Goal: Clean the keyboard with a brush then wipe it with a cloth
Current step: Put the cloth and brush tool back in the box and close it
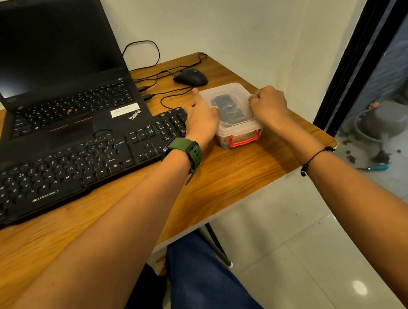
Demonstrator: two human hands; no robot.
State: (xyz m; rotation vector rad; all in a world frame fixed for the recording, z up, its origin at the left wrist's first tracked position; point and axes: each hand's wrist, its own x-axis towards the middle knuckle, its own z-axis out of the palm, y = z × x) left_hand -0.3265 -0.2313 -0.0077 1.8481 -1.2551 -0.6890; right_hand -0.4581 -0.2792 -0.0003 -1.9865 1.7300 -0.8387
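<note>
Clear plastic box [234, 116] between both hands, beside matte black keyboard [74, 166].

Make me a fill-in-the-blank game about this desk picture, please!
1. Both hands, the left hand and the right hand, touch a clear plastic ____.
2. The box has a clip on its front coloured ____.
3. The mouse behind the box is coloured ____.
4. The keyboard lies in front of a ____.

Missing words: box; red; black; laptop
</note>
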